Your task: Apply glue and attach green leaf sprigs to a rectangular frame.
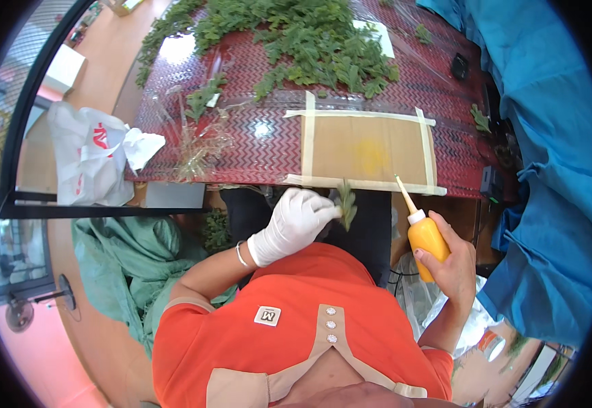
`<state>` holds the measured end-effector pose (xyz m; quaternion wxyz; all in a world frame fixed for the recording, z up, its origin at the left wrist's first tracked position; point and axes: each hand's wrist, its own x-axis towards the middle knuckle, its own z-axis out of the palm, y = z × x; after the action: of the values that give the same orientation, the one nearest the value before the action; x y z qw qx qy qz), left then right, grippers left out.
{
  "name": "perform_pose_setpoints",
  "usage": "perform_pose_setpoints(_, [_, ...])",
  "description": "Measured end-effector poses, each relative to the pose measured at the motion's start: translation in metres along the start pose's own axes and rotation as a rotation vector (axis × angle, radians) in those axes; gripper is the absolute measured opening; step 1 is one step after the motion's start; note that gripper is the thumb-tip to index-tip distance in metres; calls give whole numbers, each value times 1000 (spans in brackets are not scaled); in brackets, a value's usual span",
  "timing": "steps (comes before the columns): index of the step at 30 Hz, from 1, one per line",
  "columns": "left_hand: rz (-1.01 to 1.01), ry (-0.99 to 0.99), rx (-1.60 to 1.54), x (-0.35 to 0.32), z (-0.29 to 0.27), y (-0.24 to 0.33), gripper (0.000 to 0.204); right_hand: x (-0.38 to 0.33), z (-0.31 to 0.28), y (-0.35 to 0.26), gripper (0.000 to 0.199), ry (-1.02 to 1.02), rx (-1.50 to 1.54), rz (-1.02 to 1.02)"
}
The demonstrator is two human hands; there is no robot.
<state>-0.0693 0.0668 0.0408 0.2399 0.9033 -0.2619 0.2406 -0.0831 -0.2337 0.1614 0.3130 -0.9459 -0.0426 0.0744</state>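
My left hand (301, 219), in a white glove, pinches a small green leafy sprig (346, 206) by its end. The sprig stands up just off the table's near edge. Bare, my right hand (451, 262) wraps round a yellow squeeze bottle (428, 243) with a long pale nozzle. The bottle is tilted, its tip pointing up and left toward the taped cardboard sheet (340, 146). A yellow smear marks the cardboard's middle, and pale tape runs along its edges.
A heap of green leafy sprigs (309, 41) covers the far part of the red patterned table (255, 146). Dry plant scraps (201, 146) lie at its left, beside a white plastic bag (92, 153). Blue cloth (548, 136) hangs along the right; green sheeting (129, 262) lies lower left.
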Motion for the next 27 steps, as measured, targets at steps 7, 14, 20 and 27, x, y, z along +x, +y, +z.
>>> perform_pose_setpoints(7, [-110,-127,-151,-7,-9,-26,32,8,7,7,67,-15,100,14])
perform_pose_setpoints(14, [-17,195,297,109,43,-102,20,8,13,10,67,18,161,-33])
perform_pose_setpoints(20, [27,-32,589,159,88,-141,19,4,15,18,67,49,182,-67])
perform_pose_setpoints(27, [135,-95,649,160,75,-162,13,7,16,29,68,19,188,-13])
